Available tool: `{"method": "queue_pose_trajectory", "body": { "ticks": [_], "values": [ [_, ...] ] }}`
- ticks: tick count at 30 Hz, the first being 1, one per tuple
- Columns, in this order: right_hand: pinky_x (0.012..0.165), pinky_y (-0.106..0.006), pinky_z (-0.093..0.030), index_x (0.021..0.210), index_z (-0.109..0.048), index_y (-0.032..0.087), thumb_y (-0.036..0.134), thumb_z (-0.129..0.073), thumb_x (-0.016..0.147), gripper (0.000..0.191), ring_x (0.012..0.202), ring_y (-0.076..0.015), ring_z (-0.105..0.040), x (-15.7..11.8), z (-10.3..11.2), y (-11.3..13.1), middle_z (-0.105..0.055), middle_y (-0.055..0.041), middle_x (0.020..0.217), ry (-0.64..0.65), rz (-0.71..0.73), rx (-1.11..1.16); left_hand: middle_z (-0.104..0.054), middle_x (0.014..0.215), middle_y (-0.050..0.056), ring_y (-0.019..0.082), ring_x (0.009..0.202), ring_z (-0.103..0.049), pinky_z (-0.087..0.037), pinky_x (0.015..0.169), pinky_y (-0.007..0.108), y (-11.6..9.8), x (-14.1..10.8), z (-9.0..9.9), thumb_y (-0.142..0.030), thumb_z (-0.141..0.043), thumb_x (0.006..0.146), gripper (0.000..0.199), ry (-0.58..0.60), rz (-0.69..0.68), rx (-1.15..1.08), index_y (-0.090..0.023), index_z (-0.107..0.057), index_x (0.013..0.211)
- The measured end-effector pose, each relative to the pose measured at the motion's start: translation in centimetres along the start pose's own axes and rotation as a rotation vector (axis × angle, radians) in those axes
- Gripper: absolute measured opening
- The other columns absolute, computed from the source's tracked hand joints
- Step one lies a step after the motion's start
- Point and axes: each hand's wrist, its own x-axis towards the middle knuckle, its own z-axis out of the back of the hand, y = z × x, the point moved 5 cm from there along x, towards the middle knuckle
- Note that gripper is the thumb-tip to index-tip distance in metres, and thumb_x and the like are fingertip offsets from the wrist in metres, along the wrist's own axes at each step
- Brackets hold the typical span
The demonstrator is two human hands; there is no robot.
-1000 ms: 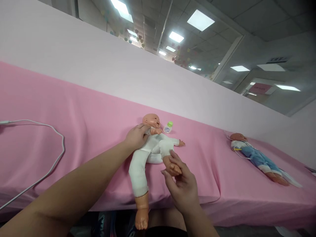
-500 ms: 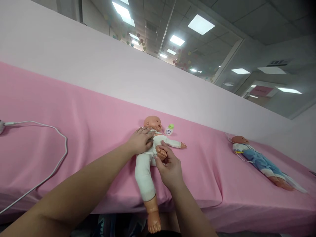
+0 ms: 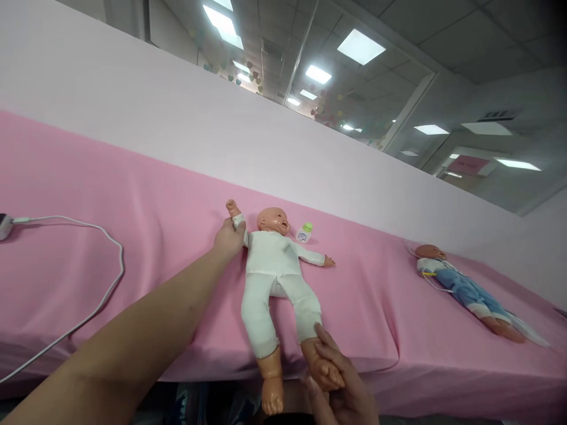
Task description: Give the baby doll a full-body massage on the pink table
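Note:
A baby doll (image 3: 273,254) with a white cloth body lies on its back, its head turned to the right and its limbs spread. My left hand (image 3: 230,237) is closed round the doll's forearm at the left, the doll's hand sticking out above my fingers. Down at the near edge, my right hand (image 3: 343,381) curves round the doll's bare foot (image 3: 325,372), fingers along the ankle and thumb on the near side. The other foot (image 3: 271,386) hangs over the edge, untouched. Beside the doll's head stands a small clear bottle (image 3: 303,234) with a green cap.
A pink cloth (image 3: 186,206) covers the long table. A second doll (image 3: 463,289) in blue trousers lies at the right with thin tubing. At the left a white cable (image 3: 117,251) runs from a white device (image 3: 5,226). A pale wall (image 3: 248,139) rises behind.
My left hand has moved from the doll's chest to its forearm, now stretched out leftward. My right hand has brought the folded leg down straight towards the near edge.

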Motion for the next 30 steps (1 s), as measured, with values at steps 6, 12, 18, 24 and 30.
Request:
{"method": "queue_pose_trajectory", "body": {
  "ticks": [6, 12, 18, 24, 30],
  "values": [
    [0.093, -0.029, -0.064, 0.127, -0.069, 0.022, 0.014, -0.067, 0.088, 0.04, 0.116, -0.028, -0.074, -3.3, -2.2, -0.1, -0.072, -0.0143, 0.134, -0.023, 0.05, -0.143, -0.071, 0.112, 0.013, 0.034, 0.1, -0.07, -0.052, 0.074, 0.04, 1.2, 0.3, -0.1, -0.048, -0.06, 0.092, 0.034, -0.021, 0.177, -0.114, -0.023, -0.055, 0.114],
    [0.094, -0.032, -0.064, 0.126, -0.07, 0.022, 0.018, -0.071, 0.086, 0.04, 0.114, -0.0298, -0.075, -2.0, -1.7, 0.7, -0.072, -0.0124, 0.134, 0.004, 0.072, -0.123, -0.072, 0.106, 0.01, 0.03, 0.094, -0.07, -0.053, 0.077, 0.04, -0.2, -0.1, 0.2, -0.044, -0.06, 0.092, 0.028, -0.052, 0.007, -0.037, -0.023, -0.057, 0.111],
    [0.098, -0.045, -0.064, 0.129, -0.071, 0.024, 0.024, -0.079, 0.083, 0.047, 0.123, -0.0368, -0.069, 2.2, -0.4, 1.1, -0.069, -0.0147, 0.137, 0.017, 0.028, -0.036, -0.069, 0.127, 0.009, 0.029, 0.112, -0.067, -0.053, 0.094, 0.04, -4.4, -2.9, -0.7, -0.034, -0.062, 0.091, 0.043, 0.032, -0.456, 0.114, -0.026, -0.06, 0.134],
    [0.105, -0.047, -0.06, 0.13, -0.07, 0.025, 0.024, -0.074, 0.087, 0.043, 0.136, -0.0339, -0.06, 7.0, -1.8, 0.6, -0.062, -0.0137, 0.147, 0.034, -0.064, 0.025, -0.069, 0.135, 0.003, 0.027, 0.127, -0.062, -0.05, 0.107, 0.041, -6.1, -5.5, -2.6, -0.025, -0.057, 0.091, 0.043, 0.207, -0.721, 0.271, -0.029, -0.064, 0.133],
    [0.096, -0.04, -0.063, 0.131, -0.069, 0.023, 0.029, -0.073, 0.087, 0.044, 0.128, -0.0303, -0.067, 10.7, -4.5, -1.6, -0.058, -0.0153, 0.151, 0.083, -0.182, 0.097, -0.066, 0.142, 0.004, 0.025, 0.138, -0.055, -0.04, 0.12, 0.041, -5.9, -6.1, -3.6, -0.02, -0.053, 0.089, 0.049, 0.303, -0.922, 0.364, -0.024, -0.065, 0.137]
  ]
}}
